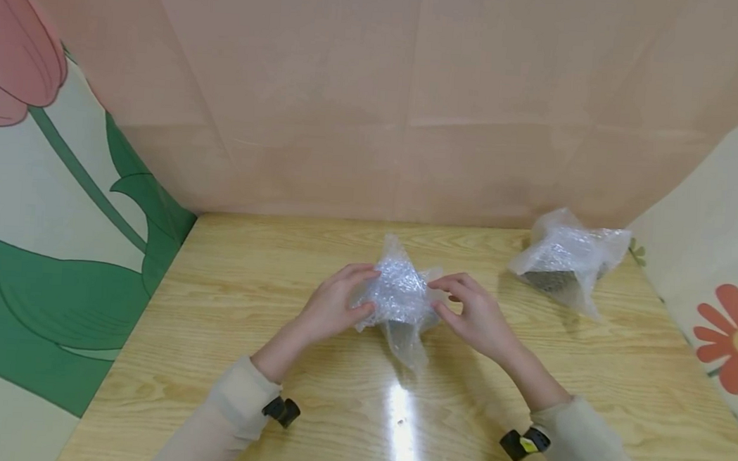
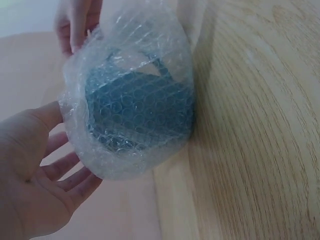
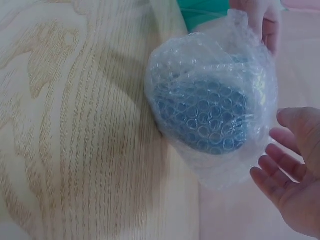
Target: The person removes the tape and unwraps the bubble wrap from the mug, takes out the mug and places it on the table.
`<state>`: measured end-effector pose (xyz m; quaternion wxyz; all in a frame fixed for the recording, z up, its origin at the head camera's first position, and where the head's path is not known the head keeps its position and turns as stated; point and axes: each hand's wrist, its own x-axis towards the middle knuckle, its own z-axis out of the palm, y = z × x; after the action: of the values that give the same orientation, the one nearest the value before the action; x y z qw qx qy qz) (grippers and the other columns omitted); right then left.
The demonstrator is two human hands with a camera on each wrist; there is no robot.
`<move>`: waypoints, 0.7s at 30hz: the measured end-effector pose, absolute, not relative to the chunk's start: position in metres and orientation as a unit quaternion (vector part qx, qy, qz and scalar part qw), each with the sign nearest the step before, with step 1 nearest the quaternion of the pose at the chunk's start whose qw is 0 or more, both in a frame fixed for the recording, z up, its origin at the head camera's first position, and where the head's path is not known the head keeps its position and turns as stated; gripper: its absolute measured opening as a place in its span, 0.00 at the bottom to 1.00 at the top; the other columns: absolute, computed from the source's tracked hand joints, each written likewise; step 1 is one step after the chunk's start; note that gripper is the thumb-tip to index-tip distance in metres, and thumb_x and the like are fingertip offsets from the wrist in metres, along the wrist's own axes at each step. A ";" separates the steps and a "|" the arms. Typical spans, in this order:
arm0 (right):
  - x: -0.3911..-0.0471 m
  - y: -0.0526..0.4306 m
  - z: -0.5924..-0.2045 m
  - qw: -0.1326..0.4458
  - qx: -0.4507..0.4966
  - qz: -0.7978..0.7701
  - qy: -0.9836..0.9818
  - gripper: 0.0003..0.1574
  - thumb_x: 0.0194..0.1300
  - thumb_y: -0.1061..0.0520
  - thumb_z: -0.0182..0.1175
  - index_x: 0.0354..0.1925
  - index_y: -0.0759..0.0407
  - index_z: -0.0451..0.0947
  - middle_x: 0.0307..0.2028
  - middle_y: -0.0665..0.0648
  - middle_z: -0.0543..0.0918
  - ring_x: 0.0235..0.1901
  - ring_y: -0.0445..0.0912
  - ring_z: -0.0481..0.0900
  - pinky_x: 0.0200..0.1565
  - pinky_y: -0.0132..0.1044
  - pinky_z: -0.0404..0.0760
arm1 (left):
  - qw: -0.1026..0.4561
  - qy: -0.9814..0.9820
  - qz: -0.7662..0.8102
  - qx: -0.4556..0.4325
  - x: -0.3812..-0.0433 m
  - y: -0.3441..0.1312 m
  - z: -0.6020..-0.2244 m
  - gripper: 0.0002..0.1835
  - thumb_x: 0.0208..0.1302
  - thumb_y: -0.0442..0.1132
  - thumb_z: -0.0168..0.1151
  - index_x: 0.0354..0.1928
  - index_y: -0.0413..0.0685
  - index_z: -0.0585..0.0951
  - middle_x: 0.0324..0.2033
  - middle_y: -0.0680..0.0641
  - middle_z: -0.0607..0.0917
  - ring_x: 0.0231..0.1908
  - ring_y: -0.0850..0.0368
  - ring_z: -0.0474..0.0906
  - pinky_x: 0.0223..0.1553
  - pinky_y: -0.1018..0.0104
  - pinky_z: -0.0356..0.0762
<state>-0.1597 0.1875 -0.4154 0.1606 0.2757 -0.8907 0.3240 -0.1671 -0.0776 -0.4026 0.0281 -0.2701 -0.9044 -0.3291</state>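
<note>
- Backdrop (image 1: 327, 80), one: peach-toned, creased, standing behind the far edge of the table.
- Table (image 1: 234, 250), one: pale wood grain, glossy, with a bright strip of reflected light near its front.
- Wrapped bundle (image 1: 400, 289), one: on the table near its middle, between the left hand (image 1: 336, 302) and the right hand (image 1: 474, 314). Bubble wrap, loose ends projecting. Handling, as judged: light, with a soft, crinkly, somewhat slippery cover; the contents may be stiffer and possibly fragile. Best held by both sides at the full part, not by the loose ends.
- Second wrapped bundle (image 1: 564, 253), one: far right of the table, well apart from both hands; bubble wrap, dark patch at its front.
- Blue-green object (image 2: 140, 107), one: inside the middle bundle; identity unclear through the wrap.
- Left hand: thumb and fingers spread, tips touching the bundle's left side; bundle just to its right.
- Right hand: fingers parted and gently bent, gripping nothing, tips at the bundle's right edge; contact uncertain. Bundle just to its left.
- Wrist devices (image 1: 282, 410), two: small, black, one beside each sleeve cuff (image 1: 245, 396).
</note>
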 end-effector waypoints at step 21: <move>-0.163 0.174 -0.404 0.108 0.250 0.332 -0.903 0.11 0.57 0.61 0.63 0.41 0.62 0.79 0.39 0.59 0.81 0.37 0.53 0.81 0.37 0.40 0.83 | -0.010 -0.912 -0.342 -0.225 -0.172 -0.074 -0.402 0.36 0.52 0.46 0.68 0.64 0.48 0.66 0.61 0.49 0.69 0.52 0.54 0.73 0.52 0.62 0.75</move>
<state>-0.1629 0.1741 -0.4040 0.1081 0.2496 -0.9033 0.3317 -0.1722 -0.0742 -0.4025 -0.0098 -0.2255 -0.9122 -0.3420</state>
